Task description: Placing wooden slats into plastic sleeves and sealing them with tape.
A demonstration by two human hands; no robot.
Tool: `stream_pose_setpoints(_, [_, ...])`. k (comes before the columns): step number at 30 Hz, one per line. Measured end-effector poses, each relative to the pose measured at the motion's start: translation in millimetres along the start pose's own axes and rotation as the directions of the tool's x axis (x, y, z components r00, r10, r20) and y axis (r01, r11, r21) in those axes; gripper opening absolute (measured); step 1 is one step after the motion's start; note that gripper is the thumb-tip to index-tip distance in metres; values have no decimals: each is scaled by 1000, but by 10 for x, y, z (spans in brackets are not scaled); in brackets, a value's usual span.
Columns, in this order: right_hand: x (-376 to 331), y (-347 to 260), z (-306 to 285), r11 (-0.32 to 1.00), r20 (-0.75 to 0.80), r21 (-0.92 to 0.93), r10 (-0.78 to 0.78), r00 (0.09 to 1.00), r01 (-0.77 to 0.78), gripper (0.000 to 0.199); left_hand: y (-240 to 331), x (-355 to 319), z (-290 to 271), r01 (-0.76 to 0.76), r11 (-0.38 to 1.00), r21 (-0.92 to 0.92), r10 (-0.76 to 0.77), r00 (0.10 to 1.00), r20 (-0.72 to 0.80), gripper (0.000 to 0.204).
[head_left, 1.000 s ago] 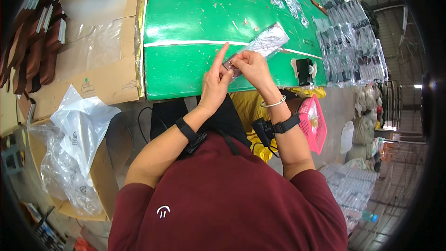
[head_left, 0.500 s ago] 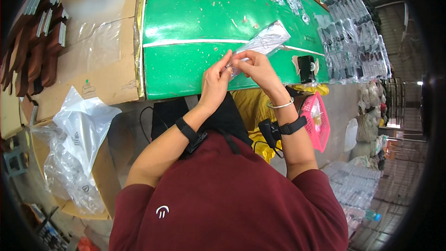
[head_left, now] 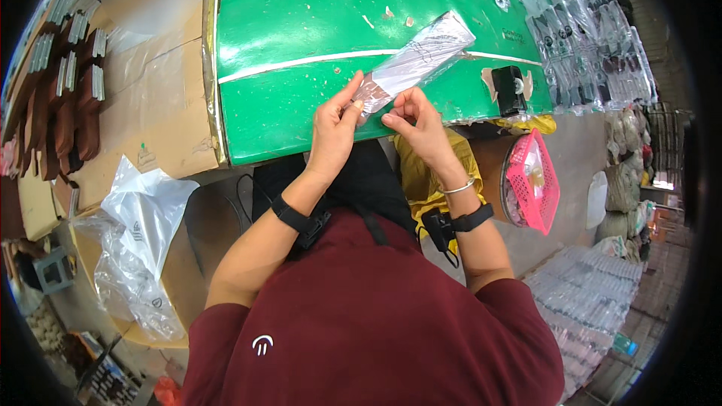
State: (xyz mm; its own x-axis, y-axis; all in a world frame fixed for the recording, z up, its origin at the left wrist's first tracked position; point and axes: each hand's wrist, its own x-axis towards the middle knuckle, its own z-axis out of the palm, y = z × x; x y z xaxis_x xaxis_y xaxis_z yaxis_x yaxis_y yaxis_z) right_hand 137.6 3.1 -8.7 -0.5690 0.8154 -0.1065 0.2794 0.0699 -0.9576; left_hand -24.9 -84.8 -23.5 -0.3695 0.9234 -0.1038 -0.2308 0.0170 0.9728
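My left hand (head_left: 335, 131) pinches the near end of a clear plastic sleeve (head_left: 425, 49) between thumb and fingers. Inside the sleeve lies a long flat item, white over most of its length, with a brown part beside my fingers. It slants over the green table toward the far right. Just right of the sleeve's near end, my right hand (head_left: 423, 126) is closed, its thumb against curled fingers. Whatever those fingers hold, if anything, is too small to make out.
A black box-like thing (head_left: 511, 92) stands at the green table's (head_left: 301, 11) right edge, near rows of bagged items (head_left: 583, 37). Brown-handled pieces (head_left: 68, 109) are piled at far left. Below are a carton with plastic bags (head_left: 143, 240) and a pink basket (head_left: 538, 188).
My right hand has come away from the sleeve's near end, moving slightly right and nearer. My left hand still holds the sleeve, and its brown part now shows.
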Motion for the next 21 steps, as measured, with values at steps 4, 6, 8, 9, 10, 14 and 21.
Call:
stream_pose_setpoints(4, [33,171,174,930,-177,-290,-283,943,225,24,11,-5,-33,21,1000,-11,-21,1000,18,49])
stream_pose_setpoints(6, [54,163,203,896,-198,-342,-363,911,283,25,34,9,-39,20,1000,-9,-20,999,31,49])
stream_pose_setpoints(8, [85,178,200,853,-224,-404,-443,868,331,26,78,0,11,-32,999,-14,32,999,-5,47])
stream_pose_setpoints(9, [114,210,189,804,-207,-462,-508,836,374,27,89,-6,24,-35,999,-10,35,999,15,47])
stream_pose_setpoints(10, [131,223,166,749,-187,-520,-570,800,412,27,103,-16,11,-8,1000,8,7,1000,12,48])
stream_pose_setpoints(14, [59,100,88,684,-153,-636,-565,811,357,23,115,10,-43,51,998,33,-53,997,59,50])
stream_pose_setpoints(21, [-347,143,-1116,918,-698,-396,-311,646,15,24,244,5,-211,10,983,182,-16,999,31,51])
